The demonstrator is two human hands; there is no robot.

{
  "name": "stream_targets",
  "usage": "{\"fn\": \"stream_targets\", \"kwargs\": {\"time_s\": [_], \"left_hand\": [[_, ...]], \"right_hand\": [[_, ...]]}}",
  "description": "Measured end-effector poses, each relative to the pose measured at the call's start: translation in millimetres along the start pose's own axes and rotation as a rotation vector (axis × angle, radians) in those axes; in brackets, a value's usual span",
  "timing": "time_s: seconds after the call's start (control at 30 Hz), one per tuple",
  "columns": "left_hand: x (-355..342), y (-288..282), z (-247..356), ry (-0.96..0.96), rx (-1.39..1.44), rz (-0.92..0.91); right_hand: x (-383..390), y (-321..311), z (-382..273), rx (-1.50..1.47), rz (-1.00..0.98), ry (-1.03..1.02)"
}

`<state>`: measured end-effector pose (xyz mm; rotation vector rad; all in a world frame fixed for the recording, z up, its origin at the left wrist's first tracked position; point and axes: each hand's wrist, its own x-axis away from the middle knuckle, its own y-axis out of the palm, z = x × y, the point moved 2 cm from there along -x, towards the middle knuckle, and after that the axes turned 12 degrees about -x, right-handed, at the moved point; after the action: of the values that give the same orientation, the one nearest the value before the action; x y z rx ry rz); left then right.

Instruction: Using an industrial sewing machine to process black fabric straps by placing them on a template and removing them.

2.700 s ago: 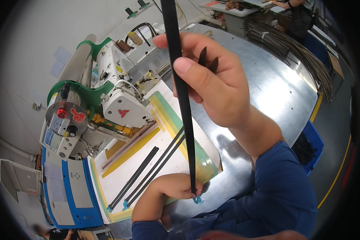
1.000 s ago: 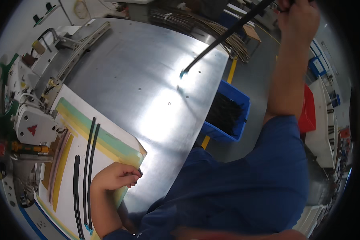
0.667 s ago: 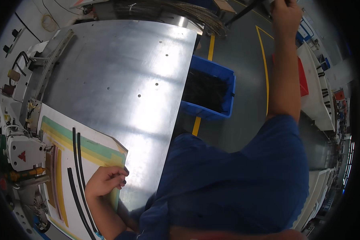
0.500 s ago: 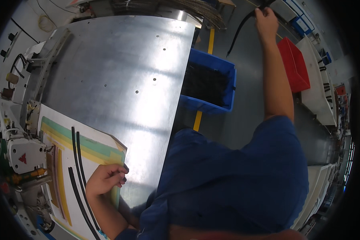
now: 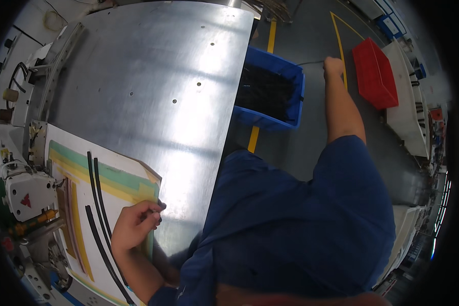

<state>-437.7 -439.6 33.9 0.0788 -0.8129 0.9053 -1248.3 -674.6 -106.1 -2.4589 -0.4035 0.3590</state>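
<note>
- The right hand (image 5: 333, 67) is being extended at the end of a straightened arm and is being seen between a blue crate (image 5: 300, 99) and a red bin (image 5: 375, 76); its grip is being kept closed.
- A thin dark strip (image 5: 311, 62) is being held in that grip, its visible length being directed toward the crate's rim.
- The crate is being filled to a good depth by a heap of dark strips (image 5: 268, 89).
- The left hand (image 5: 133, 227) is being rested near the corner of a white board (image 5: 66, 138), its fingers being loosely curled; small dark bits are being shown at the fingertips, but whether they are being gripped cannot be told.
- Black strips (image 5: 93, 227) are being supported lengthwise on the board, beside the left wrist.
- The board is being bordered by green and yellow tape (image 5: 122, 178) and is being carried by a metal tabletop (image 5: 127, 61).
- A white machine head (image 5: 30, 196) is being placed left of the board.
</note>
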Motion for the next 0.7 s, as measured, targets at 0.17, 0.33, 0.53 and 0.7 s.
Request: {"fn": "stream_targets", "kwargs": {"time_s": [0.17,0.33,0.53,0.7], "left_hand": [[61,15,-12,0.025,-0.278,0.461],[165,23,-89,-0.251,-0.322,1.045],[270,86,-193,-0.807,-0.496,1.438],[302,133,-217,-0.897,-0.333,1.459]], "right_hand": [[72,-33,-24,-0.05,0.03,0.241],[94,34,-59,-0.22,-0.187,-0.064],[118,93,-137,-0.52,-0.677,-0.394],[191,103,-183,-0.634,-0.844,-0.586]]}}
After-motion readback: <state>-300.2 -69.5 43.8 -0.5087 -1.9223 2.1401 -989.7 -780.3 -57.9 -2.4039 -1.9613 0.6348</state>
